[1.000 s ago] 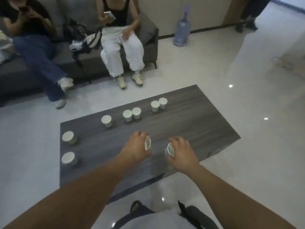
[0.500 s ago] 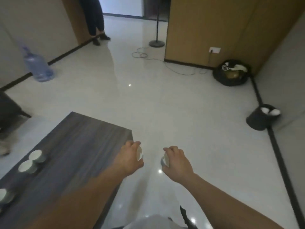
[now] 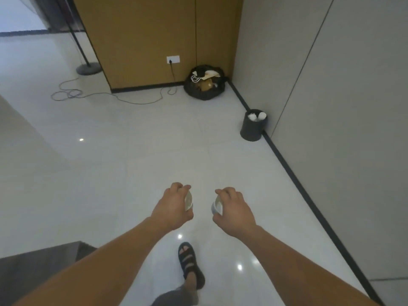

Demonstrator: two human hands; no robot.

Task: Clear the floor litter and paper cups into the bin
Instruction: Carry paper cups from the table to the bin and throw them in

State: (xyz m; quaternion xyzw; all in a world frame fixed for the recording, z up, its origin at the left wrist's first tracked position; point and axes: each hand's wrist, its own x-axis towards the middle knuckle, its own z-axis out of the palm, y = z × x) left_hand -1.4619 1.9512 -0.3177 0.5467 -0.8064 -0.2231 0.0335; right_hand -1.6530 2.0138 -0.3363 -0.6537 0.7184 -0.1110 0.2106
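While both arms are stretched forward above the glossy white floor [image 3: 132,140], the head view shows each hand holding one cup. The left hand [image 3: 174,206] has its fingers curled round the first paper cup [image 3: 188,202], which lies on its side with the mouth turned to the right. The right hand [image 3: 234,210] grips the second paper cup [image 3: 216,206] in the same way, with its mouth turned to the left; the two cups are near each other but apart. The dark bin [image 3: 252,129] stands further ahead and to the right, just beside the grey wall [image 3: 353,107], and some white cups [image 3: 256,116] lie inside it. A black rubbish bag [image 3: 205,83], open and full, sits in the corner behind the bin. A thin cable [image 3: 88,93] runs over the floor from the wall socket [image 3: 173,59] on the brown panel. Below the hands one foot in a black sandal [image 3: 191,265] is on the floor, and the corner of a dark table [image 3: 39,268] shows at the lower left.
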